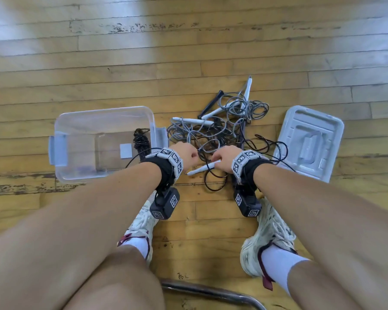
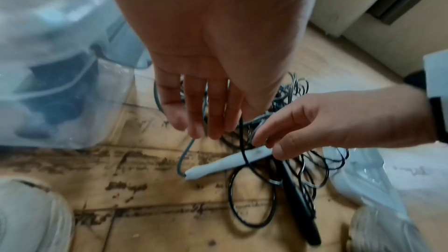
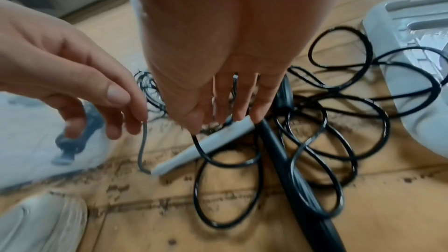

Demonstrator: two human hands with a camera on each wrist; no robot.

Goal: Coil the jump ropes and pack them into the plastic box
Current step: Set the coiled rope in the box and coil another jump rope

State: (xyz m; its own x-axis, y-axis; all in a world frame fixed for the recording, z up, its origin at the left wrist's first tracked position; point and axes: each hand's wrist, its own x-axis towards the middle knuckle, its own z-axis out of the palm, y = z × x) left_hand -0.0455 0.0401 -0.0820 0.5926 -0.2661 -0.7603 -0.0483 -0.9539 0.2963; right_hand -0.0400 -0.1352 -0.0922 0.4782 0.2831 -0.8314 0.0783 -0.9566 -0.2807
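One coiled black jump rope (image 1: 141, 139) already lay inside the clear plastic box (image 1: 61, 121) on the wooden floor (image 1: 211, 211), so the step in hand looked like freeing the next rope from the tangled heap of grey and black jump ropes (image 1: 220, 126) lying between the box and its pale plastic lid (image 1: 309, 142). The right hand (image 1: 222, 158) reached down with fingers curled, its grip clamped on a slim white rope handle (image 1: 202, 168) held just off the floor. The left hand (image 1: 187, 153) hung close beside it, fingers pointing down and pinching the thin grey cord (image 3: 143, 141) that ran from that handle's end. Next, I judged, the cord had to be drawn clear of the black loops crossing the handle before any coiling.
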